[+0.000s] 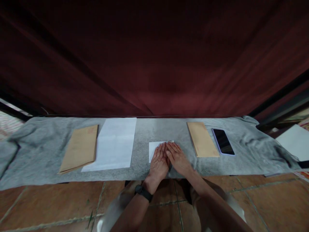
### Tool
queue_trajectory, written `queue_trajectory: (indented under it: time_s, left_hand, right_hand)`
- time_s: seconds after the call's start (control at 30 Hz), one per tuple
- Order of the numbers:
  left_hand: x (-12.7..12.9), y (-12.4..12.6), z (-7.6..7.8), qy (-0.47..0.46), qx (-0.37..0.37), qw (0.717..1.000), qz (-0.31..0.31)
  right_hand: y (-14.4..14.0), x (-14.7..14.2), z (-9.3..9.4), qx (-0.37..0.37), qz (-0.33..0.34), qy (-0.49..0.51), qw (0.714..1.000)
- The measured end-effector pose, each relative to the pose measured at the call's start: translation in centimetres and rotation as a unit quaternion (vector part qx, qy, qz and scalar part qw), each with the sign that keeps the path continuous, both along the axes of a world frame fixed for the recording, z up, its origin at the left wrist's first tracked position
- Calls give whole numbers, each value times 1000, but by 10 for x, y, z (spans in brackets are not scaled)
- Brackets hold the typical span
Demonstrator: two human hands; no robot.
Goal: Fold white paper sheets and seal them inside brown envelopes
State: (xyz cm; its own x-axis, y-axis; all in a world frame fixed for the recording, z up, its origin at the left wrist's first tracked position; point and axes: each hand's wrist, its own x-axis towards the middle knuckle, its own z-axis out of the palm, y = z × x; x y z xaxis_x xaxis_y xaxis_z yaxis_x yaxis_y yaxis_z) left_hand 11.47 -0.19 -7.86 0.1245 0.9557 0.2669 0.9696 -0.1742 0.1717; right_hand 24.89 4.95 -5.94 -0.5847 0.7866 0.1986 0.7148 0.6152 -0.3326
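A small white sheet of paper (152,149), apparently folded, lies on the grey cloth at the middle of the table. On top of it my left hand (159,162) rests flat with fingers stretched out. My right hand (178,159) lies flat beside it, fingers extended, its fingertips touching those of the left. Both palms press down, and they hide most of the paper's right part. Left of my hands is a stack of larger white paper (116,141), and brown envelopes (80,146) overlap its left edge.
Another brown envelope (202,139) lies to the right of my hands, with a phone (223,141) in a pale purple case beside it. The grey cloth (169,129) covers a narrow table. A dark red curtain (154,64) hangs behind it. A white board-like sheet (294,141) is at far right.
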Motion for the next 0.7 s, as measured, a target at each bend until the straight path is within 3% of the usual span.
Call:
queue_trajectory:
  time_s: [0.13,0.43,0.7]
  left_hand:
    - [-2,-1,-6,26,-14,1000,3]
    - [-14,-4,6,22,-28,998,53]
    - [-34,-12,7,34,-47,995,83]
  right_hand:
    - [-6,-11,-2,-9,36,-18,999]
    - [3,-1,-19,56,-27,-53,997]
    - [10,9,-20,71,-75,-88,991]
